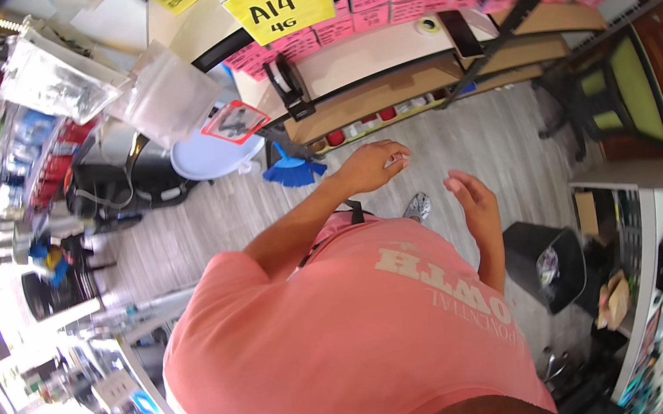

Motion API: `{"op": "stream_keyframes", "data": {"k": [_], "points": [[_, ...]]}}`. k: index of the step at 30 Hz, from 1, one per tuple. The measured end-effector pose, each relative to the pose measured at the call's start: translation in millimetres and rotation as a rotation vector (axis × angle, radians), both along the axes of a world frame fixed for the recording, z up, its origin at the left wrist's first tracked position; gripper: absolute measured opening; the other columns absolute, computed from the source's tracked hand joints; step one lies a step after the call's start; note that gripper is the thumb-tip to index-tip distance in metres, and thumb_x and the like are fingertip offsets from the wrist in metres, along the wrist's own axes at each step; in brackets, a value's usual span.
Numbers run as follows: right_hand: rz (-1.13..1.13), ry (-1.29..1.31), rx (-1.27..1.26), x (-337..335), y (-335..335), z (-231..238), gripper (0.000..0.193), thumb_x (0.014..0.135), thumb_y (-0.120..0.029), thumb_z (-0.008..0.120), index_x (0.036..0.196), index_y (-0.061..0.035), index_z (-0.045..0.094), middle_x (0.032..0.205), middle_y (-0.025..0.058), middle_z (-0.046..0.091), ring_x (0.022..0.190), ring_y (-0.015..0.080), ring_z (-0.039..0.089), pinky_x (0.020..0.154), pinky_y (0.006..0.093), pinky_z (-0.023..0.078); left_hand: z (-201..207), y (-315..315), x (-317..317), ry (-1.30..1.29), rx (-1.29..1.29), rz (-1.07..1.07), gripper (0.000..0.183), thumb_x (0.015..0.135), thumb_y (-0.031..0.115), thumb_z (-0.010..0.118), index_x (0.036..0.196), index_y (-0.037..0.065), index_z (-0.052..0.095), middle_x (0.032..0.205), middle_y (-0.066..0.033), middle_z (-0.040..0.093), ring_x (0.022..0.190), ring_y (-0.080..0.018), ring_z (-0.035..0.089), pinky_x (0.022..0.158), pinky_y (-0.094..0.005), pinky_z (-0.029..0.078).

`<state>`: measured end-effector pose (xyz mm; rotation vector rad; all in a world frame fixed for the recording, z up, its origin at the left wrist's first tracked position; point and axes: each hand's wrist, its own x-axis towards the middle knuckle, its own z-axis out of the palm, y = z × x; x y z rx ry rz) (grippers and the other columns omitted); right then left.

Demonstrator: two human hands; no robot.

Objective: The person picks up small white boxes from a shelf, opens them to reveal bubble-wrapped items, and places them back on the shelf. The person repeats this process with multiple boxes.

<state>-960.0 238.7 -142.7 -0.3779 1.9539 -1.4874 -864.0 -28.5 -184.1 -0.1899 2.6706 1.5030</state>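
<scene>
My left hand (374,167) is held out in front of my pink shirt, above the grey wood-look floor. Its fingers are loosely bent and apart, and I see nothing held in them. My right hand (474,194) is raised a little to the right, fingers apart and empty. Neither hand touches anything. Closest to the left hand is a blue broom head (293,172) near the floor. A shelf unit (378,56) stands ahead of both hands, with a black tape dispenser (288,88) and a dark phone (460,33) on its board.
Pink-labelled boxes (372,13) line the shelf, below a yellow-labelled box (280,9). Clear plastic bags (167,94) hang at the left, above a round pale lid (215,152). A black bin (547,265) stands at my right, and an office chair (617,95) beyond it.
</scene>
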Motion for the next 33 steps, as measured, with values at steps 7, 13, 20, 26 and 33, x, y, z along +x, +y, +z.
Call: {"op": "stream_keyframes", "data": {"k": [7,13,20,26,33], "points": [[0.752,-0.018,-0.219,-67,-206,-71,0.047,0.102,-0.032,0.070,0.134,0.0020,0.066,0.114,0.0092,0.074,0.105,0.0146,0.068,0.094,0.0304,0.053,4,28,70,-0.105,0.063,0.602,0.034,0.104,0.027,0.065,0.131,0.007,0.069,0.120,-0.0140,0.072,0.108,-0.0266,0.070,0.094,-0.0406,0.053],[0.701,-0.141,-0.002,-31,-358,-63,0.047,0.099,-0.042,0.072,0.124,-0.0022,0.073,0.105,0.0038,0.073,0.094,0.0111,0.066,0.083,0.0282,0.053,9,27,117,-0.025,0.153,0.952,0.032,0.104,0.023,0.065,0.128,0.003,0.069,0.116,-0.0170,0.074,0.108,-0.0270,0.071,0.091,-0.0393,0.054],[0.444,-0.268,-0.092,-13,-373,-75,0.029,0.093,-0.031,0.081,0.101,-0.0034,0.077,0.094,-0.0011,0.074,0.092,0.0088,0.062,0.083,0.0264,0.048,-22,-37,133,0.001,0.655,0.972,0.048,0.106,0.042,0.060,0.136,0.006,0.066,0.130,-0.0127,0.070,0.126,-0.0222,0.062,0.110,-0.0373,0.043],[0.424,-0.113,-0.142,22,-318,-48,0.028,0.097,-0.032,0.077,0.097,-0.0040,0.075,0.090,-0.0043,0.067,0.086,0.0065,0.055,0.083,0.0263,0.044,-46,-111,89,0.163,1.292,0.916,0.068,0.099,0.060,0.063,0.145,0.009,0.063,0.152,-0.0078,0.055,0.148,-0.0226,0.034,0.120,-0.0466,0.028],[0.275,-0.027,-0.067,54,-280,-69,0.029,0.098,-0.031,0.077,0.088,-0.0045,0.073,0.085,-0.0040,0.057,0.082,0.0088,0.051,0.080,0.0274,0.042,-62,-141,66,0.045,1.089,0.831,0.051,0.101,0.041,0.069,0.133,0.002,0.064,0.134,-0.0070,0.067,0.122,-0.0241,0.062,0.107,-0.0415,0.046]]}}
